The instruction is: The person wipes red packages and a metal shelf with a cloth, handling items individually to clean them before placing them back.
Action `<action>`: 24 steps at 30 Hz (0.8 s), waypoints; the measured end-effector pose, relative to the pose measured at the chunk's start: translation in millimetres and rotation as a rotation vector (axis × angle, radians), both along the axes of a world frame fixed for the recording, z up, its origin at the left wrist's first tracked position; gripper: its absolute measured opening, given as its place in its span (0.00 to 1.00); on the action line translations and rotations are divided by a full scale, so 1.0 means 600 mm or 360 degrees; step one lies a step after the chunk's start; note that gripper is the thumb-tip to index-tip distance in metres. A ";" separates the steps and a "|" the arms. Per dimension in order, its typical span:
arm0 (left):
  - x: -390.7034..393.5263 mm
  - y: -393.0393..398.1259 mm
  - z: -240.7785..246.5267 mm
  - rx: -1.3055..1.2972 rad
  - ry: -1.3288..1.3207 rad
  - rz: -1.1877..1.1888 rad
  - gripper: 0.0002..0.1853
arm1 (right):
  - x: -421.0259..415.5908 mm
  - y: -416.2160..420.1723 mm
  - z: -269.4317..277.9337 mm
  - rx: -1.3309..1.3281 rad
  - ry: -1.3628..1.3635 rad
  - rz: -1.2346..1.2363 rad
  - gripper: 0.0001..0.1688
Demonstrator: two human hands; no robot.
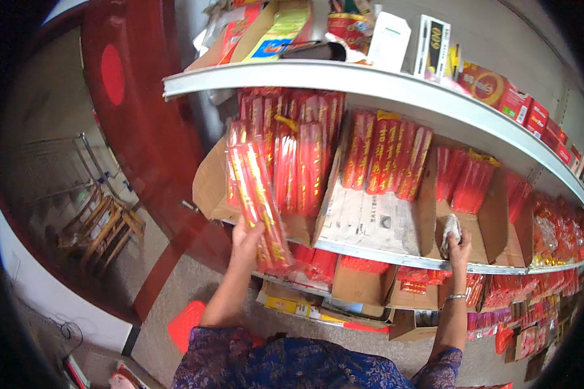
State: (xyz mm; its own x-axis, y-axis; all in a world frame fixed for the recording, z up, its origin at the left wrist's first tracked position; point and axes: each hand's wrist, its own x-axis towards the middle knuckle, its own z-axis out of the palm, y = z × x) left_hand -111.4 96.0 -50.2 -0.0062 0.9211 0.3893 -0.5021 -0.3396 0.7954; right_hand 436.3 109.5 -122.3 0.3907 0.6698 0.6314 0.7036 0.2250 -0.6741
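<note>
My left hand (247, 243) grips a plastic-wrapped pack of red sticks with gold print (263, 209), probably candles, and tilts it in front of the leftmost cardboard box (209, 180). Several similar wrapped packs (299, 165) stand upright in that box. My right hand (459, 245) holds a crumpled whitish cloth (450, 231) at the front of another cardboard box (472, 238), where plain red packs (467, 182) stand at the back. Between my hands, a newspaper-lined section (374, 219) has gold-printed red packs (387, 155) along its rear.
A white metal shelf (345, 75) overhangs the packs, carrying boxes and a dark phone-like object (316, 51). Lower shelves hold more red goods (511, 291) and a cardboard box (362, 284). At left are a dark red door frame (146, 121), a wooden chair (112, 228) and a red plastic stool (187, 323).
</note>
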 end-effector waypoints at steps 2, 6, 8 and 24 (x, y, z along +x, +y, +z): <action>0.017 -0.039 -0.011 -0.0157 -0.0007 -0.0162 0.26 | 0.001 0.005 -0.007 0.0055 -0.0037 -0.0028 0.21; 0.059 -0.087 -0.011 -0.0258 0.0014 -0.0297 0.27 | -0.007 0.009 -0.001 0.0005 -0.0046 -0.0014 0.23; 0.073 -0.102 0.006 -0.0318 0.0014 -0.0452 0.26 | -0.004 0.014 -0.006 0.0040 0.0152 0.0084 0.23; 0.197 -0.134 0.003 -0.0408 -0.0789 -0.1518 0.38 | -0.010 0.000 0.014 -0.0141 -0.0040 -0.0018 0.25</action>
State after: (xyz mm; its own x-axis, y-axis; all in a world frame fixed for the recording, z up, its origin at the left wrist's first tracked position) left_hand 6.9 15.4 -48.4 0.6472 0.6838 0.3369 -0.7526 0.5029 0.4251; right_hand 430.4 109.3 -114.1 0.3831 0.7191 0.5797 0.7227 0.1575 -0.6730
